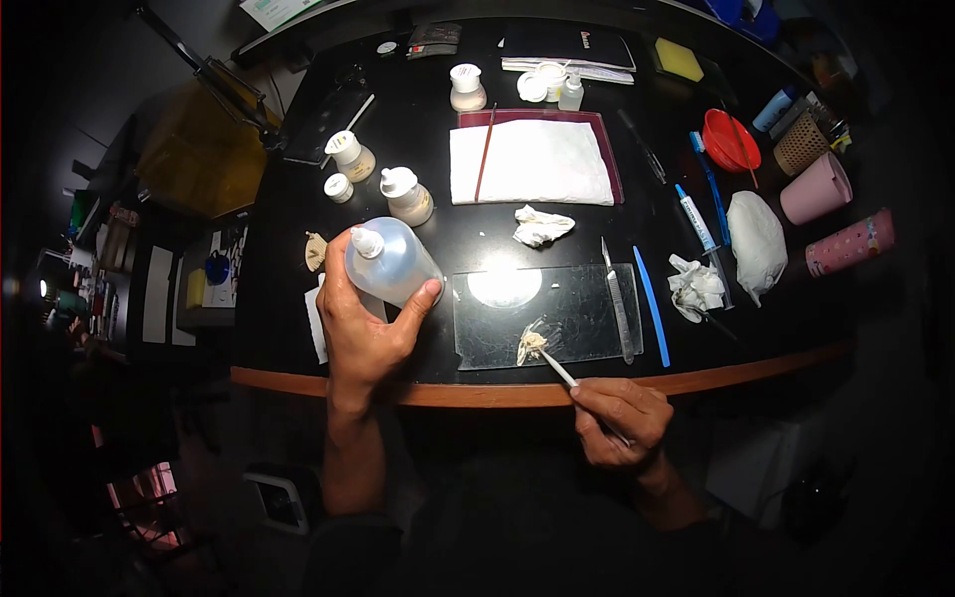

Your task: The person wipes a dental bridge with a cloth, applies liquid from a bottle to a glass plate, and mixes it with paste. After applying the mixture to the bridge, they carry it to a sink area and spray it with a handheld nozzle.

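A: What does each hand hold?
B: Left hand [363,323] grips a clear bottle [393,261], tilted, left of the glass slab [587,313]. Right hand [622,418] pinches a spatula [557,368], tip in paste [532,345] on the slab.

A: Any writing?
B: None legible (labels too small). Jars [408,194], cloth [532,164] and tissues [542,227] crowd the bench [448,383].

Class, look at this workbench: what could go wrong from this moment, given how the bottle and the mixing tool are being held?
1. The left hand holds the squeeze bottle tilted; liquid might spill on the table.
2. The spatula in the right hand works paste near the glass slab edge; it could smear off.
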Available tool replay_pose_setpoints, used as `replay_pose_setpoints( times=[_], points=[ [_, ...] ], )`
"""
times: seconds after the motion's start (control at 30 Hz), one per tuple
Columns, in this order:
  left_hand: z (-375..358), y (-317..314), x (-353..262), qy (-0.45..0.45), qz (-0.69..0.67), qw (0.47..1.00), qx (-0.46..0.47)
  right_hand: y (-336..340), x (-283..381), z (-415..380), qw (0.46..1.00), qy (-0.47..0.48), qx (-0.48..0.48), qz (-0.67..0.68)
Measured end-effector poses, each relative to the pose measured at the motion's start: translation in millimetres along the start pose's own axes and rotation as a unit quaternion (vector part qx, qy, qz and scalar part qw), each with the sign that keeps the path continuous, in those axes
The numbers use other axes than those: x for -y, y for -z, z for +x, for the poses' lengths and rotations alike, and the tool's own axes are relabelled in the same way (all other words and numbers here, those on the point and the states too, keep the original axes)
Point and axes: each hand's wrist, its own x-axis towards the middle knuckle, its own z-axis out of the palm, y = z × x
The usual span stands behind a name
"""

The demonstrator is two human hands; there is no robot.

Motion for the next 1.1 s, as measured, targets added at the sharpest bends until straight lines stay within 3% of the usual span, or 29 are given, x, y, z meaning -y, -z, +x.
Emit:
replay_pose_setpoints(
  times=[0.33, 0.73, 1.0, 1.1],
  points=[
    [0, 4, -5, 0.007, 0.008, 0.999, -0.035, -4, 2, 4, 1.000, 0.001, 0.006, 0.000],
    [-6, 5, -6, 0.000, 0.011, 1.000, -0.010, 1, 0, 0, 1.000, 0.001, -0.005, 0.003],
    [-12, 25, -15, 0.021, -0.019, 0.996, -0.083, 1, 1, 2, 1.000, -0.009, 0.005, 0.002],
    [-8, 22, -15, 0.017, 0.000, 0.998, -0.061, -1, -2, 2, 1.000, -0.006, 0.010, 0.012]
  ],
)
